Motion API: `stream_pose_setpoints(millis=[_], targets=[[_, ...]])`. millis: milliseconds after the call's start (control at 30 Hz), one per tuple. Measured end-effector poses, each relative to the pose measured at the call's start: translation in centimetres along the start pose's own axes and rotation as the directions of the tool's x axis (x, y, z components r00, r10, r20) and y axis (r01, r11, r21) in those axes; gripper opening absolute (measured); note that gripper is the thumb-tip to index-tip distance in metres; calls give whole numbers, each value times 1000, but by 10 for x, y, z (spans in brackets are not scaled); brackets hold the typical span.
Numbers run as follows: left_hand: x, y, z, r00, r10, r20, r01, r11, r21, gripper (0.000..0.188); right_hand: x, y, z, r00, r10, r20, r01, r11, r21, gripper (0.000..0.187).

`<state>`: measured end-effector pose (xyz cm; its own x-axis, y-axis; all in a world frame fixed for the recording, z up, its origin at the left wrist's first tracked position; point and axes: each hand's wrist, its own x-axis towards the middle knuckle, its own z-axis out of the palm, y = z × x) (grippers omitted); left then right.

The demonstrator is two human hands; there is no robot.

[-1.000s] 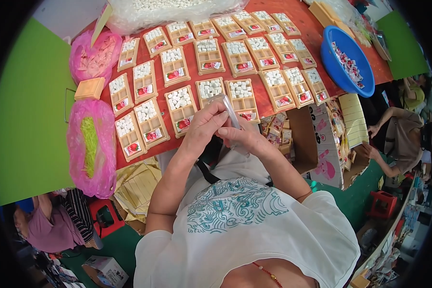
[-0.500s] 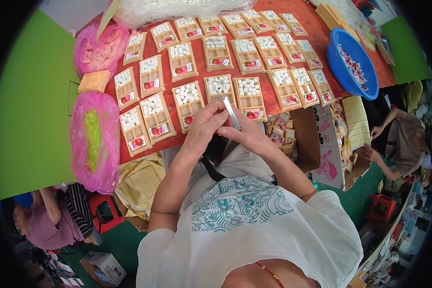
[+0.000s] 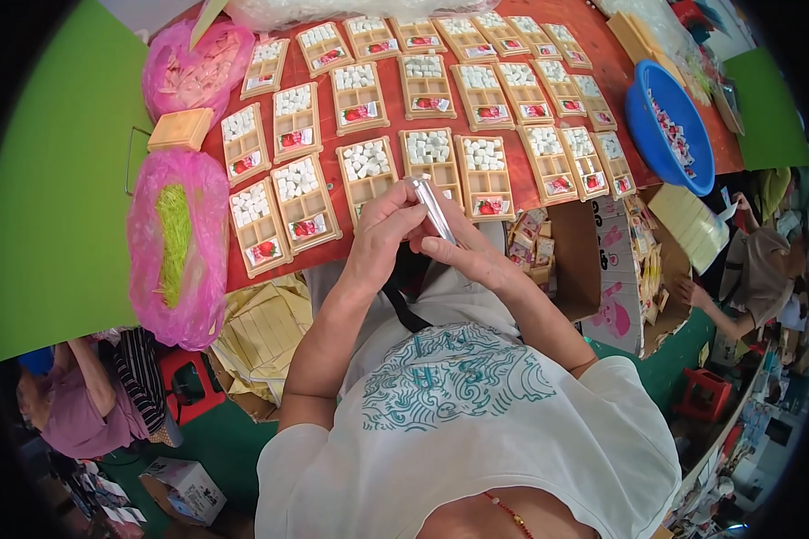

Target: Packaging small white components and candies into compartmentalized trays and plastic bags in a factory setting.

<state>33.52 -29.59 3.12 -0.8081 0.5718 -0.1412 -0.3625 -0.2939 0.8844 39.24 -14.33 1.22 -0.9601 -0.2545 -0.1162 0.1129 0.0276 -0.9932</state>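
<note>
My left hand (image 3: 377,235) and right hand (image 3: 466,256) meet at the near edge of the table. Between them is a slim, shiny silvery thing (image 3: 434,214), tilted, its kind unclear. The left fingers close round its upper end, while the right thumb presses along its lower end; the other right fingers are mostly hidden. Just beyond the hands lies a tan compartment tray (image 3: 438,176), partly covered by them. Beside it, another tray (image 3: 488,180) holds white cubes (image 3: 484,154) and a small packet with a strawberry picture (image 3: 490,206).
Rows of similar trays cover the red table (image 3: 331,182). Pink bags (image 3: 205,296) with green shreds and pale pieces sit left. A blue basin (image 3: 640,117) of small packets stands right. Cartons (image 3: 577,260) flank me below the table. Other people (image 3: 751,286) work at both sides.
The view has shifted slightly, so the trays appear a little lower and farther right. The silvery thing now shows more of its broad side. Both hands stay together on it.
</note>
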Motion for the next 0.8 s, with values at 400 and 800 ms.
stream_pose_setpoints(millis=[400, 800], targets=[[-2, -7, -17, 996, -16, 84, 22, 997, -76, 23, 1, -13, 10, 1000, 7, 24, -10, 993, 117, 82], [-4, -7, -19, 993, -4, 119, 21, 990, -141, 22, 1, -21, 12, 998, 53, 40, -61, 969, 240, 84]])
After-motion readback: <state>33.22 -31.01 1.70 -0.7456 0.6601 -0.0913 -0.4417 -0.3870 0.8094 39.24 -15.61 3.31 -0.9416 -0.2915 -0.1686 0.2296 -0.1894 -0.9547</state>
